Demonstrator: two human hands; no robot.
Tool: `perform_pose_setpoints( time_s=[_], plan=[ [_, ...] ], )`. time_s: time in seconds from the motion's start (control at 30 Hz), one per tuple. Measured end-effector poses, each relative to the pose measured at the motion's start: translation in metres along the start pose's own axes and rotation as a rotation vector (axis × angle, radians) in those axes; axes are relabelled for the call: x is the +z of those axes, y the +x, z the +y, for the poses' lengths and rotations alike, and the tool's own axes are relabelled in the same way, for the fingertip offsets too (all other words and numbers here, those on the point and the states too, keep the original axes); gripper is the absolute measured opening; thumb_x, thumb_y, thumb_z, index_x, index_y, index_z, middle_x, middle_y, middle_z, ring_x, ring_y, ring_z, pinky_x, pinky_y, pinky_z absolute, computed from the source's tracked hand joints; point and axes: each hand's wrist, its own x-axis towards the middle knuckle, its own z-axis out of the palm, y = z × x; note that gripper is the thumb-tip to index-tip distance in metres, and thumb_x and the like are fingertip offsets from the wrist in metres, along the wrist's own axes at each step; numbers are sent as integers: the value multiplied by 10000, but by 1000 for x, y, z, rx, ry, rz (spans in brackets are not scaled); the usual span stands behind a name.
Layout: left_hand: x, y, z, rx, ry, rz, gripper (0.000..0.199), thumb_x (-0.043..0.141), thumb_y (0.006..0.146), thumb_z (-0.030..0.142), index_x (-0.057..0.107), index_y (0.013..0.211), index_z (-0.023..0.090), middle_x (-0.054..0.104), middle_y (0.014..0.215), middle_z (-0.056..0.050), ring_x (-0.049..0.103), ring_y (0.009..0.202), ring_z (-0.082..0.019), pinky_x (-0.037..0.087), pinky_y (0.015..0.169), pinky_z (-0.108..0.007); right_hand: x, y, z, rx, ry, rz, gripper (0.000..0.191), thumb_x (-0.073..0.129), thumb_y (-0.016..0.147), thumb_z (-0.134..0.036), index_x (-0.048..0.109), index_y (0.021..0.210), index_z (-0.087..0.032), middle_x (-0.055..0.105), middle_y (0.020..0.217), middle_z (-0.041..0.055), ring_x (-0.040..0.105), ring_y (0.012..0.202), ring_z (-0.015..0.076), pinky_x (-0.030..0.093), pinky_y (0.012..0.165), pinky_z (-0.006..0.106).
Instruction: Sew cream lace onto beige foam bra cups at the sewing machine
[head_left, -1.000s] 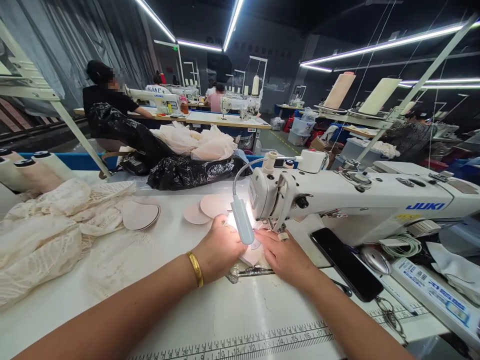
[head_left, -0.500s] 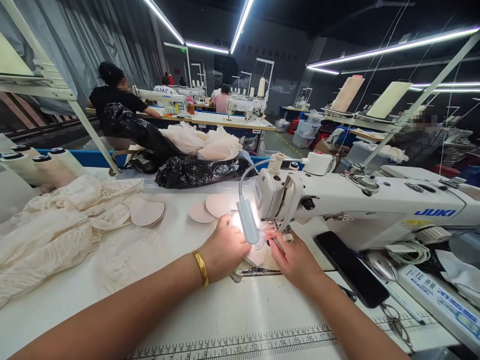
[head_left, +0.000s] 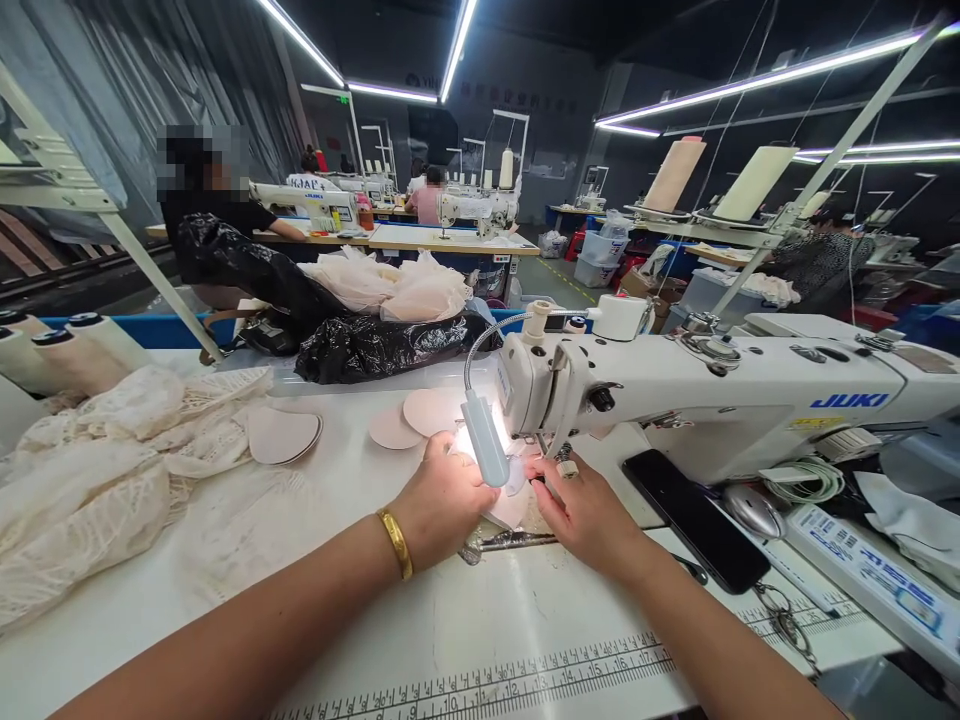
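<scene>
Above the desk (head_left: 465, 620), the left hand (head_left: 439, 505) has its grip curled closed on the pale piece (head_left: 508, 510), which lies toward its three o'clock. The right hand (head_left: 592, 515) sits farther from the piece's visible part, which is toward its nine o'clock; its thumb and index finger reach the sheer scrap (head_left: 516, 476), though whether they pinch it cannot be told. The piece's long axis is unclear, partly hidden by the lamp (head_left: 486, 440). Beyond, the sewing machine's head (head_left: 525, 385) stands toward one o'clock from the piece.
</scene>
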Motion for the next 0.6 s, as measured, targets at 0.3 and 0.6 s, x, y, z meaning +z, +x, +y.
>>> perform_pose_setpoints(
  time_s=[0.3, 0.6],
  plan=[
    [-1, -18, 31, 79, -68, 164, 180, 527, 850, 56, 558, 738, 194, 609, 751, 38, 427, 633, -135, 265, 972, -489, -10, -3, -3, -178, 157, -220, 297, 459, 859, -2, 644, 896, -231, 611, 841, 16, 513, 731, 175, 423, 694, 315],
    [0, -7, 11, 101, 4, 129, 132, 530, 697, 42, 531, 689, 174, 559, 702, 35, 320, 582, -113, 289, 911, -511, -3, 0, -2, -144, 121, -189, 265, 490, 926, -46, 658, 981, -244, 587, 801, 23, 516, 752, 197, 390, 659, 303]
  ],
)
